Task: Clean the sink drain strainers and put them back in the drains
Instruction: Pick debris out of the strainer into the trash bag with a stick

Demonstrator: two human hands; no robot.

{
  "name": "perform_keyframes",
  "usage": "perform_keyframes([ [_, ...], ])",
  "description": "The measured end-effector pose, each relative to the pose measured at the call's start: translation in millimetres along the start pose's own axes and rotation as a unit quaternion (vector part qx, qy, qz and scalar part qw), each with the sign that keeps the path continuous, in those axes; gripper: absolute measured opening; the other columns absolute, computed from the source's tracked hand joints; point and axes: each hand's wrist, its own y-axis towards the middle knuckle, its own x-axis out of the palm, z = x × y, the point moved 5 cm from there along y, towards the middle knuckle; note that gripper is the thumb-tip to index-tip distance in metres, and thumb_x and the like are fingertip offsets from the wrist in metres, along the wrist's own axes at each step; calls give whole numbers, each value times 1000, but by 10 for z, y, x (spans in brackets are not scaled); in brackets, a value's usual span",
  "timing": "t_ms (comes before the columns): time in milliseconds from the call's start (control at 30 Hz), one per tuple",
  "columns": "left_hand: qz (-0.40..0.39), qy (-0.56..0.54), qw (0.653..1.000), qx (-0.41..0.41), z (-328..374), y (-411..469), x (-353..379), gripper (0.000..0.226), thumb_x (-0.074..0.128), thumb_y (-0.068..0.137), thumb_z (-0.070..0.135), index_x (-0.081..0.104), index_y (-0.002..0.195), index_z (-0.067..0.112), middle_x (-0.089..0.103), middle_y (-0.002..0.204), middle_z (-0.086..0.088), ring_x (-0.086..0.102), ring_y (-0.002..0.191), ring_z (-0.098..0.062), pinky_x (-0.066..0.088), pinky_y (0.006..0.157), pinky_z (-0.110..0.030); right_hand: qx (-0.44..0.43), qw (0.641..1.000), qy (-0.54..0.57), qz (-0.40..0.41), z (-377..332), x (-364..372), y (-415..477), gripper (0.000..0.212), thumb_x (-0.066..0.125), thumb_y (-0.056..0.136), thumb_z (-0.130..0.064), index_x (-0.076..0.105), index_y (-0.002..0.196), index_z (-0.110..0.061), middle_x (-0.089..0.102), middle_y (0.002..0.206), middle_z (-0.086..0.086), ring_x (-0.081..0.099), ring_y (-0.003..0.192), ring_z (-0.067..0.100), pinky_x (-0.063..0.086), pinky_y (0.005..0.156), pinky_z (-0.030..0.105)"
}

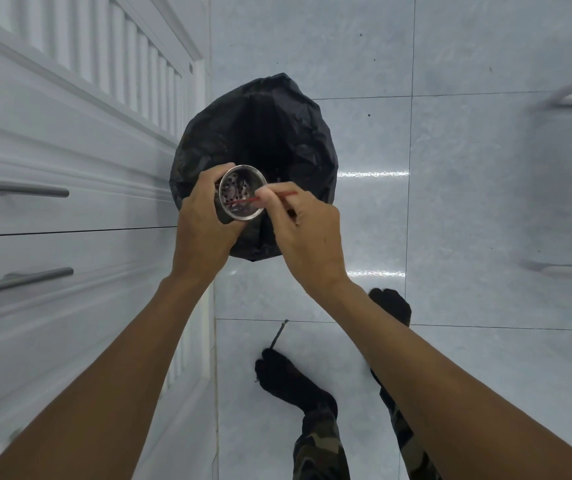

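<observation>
While left hand (201, 220) grips strainer (242, 192) | right fingers (270, 197) poke red stick (260, 199) inside

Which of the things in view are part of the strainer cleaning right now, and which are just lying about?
In use:
strainer in the left hand
red stick in the right hand
bin with black bag underneath

Lying about:
dark stick on the floor
drawer handles

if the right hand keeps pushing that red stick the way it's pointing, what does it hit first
Most likely the strainer itself. The right hand aims the red stick leftward into the cup held by the left hand, and its tip already sits inside near the perforated bottom. Exact depth is unclear; the black trash bag lies below.
</observation>
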Motion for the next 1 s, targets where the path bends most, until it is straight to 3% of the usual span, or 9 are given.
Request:
perform_keyframes([
  [67, 3, 0, 1000, 10, 5, -5, -23, 68, 83, 84, 38, 48, 140, 19, 61, 134, -2, 58, 120, -14, 51, 102, -27, 18, 999, -24, -23, 57, 33, 18, 25, 57, 103, -28, 74, 113, -13, 76, 101, 0, 68, 89, 11, 56, 88, 22],
  [167, -18, 19, 999, 30, -18, -38, -24, 67, 83, 84, 35, 49, 140, 21, 60, 135, 0, 55, 124, -14, 51, 105, -37, 6, 994, -106, -23, 117, -33, 74, 26, 54, 104, -30, 72, 116, -15, 75, 101, 1, 67, 90, 13, 57, 89, 29],
  [233, -25, 35, 999, 26, -41, -60, 1, 65, 81, 85, 35, 51, 140, 16, 60, 136, -3, 54, 125, -19, 48, 107, -41, -34, 995, -94, -8, 40, -33, 76, 25, 57, 103, -28, 73, 115, -14, 76, 102, 3, 68, 90, 15, 58, 89, 27],
  [367, -33, 44, 998, 19, -75, -112, 22, 66, 81, 83, 38, 53, 137, 13, 61, 134, -8, 55, 124, -24, 47, 107, -42, -34, 988, -121, -92, 61, 147, 30, 27, 57, 102, -28, 71, 121, -14, 75, 108, 6, 69, 96, 21, 57, 96, 37],
  [467, -66, 69, 995, 21, -123, -138, 15, 67, 83, 83, 32, 54, 138, 8, 61, 135, -11, 55, 126, -29, 47, 107, -48, -33, 987, -141, -64, 148, 51, 38, 27, 60, 100, -25, 71, 122, -13, 74, 111, 8, 68, 100, 25, 55, 98, 39],
  [633, -90, 92, 992, 5, -156, -121, 10, 72, 83, 81, 37, 53, 139, 7, 60, 134, -13, 55, 122, -31, 48, 104, -45, -57, 986, -119, -104, 154, 181, -89, 27, 57, 102, -28, 72, 119, -15, 75, 107, 6, 67, 96, 21, 57, 94, 37],
  [800, -116, 98, 988, -18, -213, -87, 8, 73, 84, 80, 35, 53, 141, 10, 61, 133, -12, 57, 120, -29, 50, 104, -41, -68, 993, -94, -5, 152, 52, -68, 26, 60, 97, -26, 74, 112, -10, 75, 102, 9, 68, 91, 25, 57, 89, 36],
  [933, -144, 76, 986, -36, -250, -79, 24, 74, 84, 79, 40, 52, 140, 14, 61, 132, -9, 58, 117, -25, 47, 95, -28, -76, 986, -109, -105, 182, 243, -107, 25, 59, 100, -26, 73, 116, -13, 75, 106, 8, 67, 95, 22, 58, 93, 39],
  [1000, -146, 74, 986, -33, -245, -86, 21, 73, 85, 78, 38, 52, 140, 15, 62, 130, -8, 58, 116, -24, 47, 94, -28, -75, 986, -126, -73, 229, 192, -84, 22, 61, 99, -23, 74, 114, -12, 75, 103, 8, 67, 93, 25, 59, 92, 40],
])
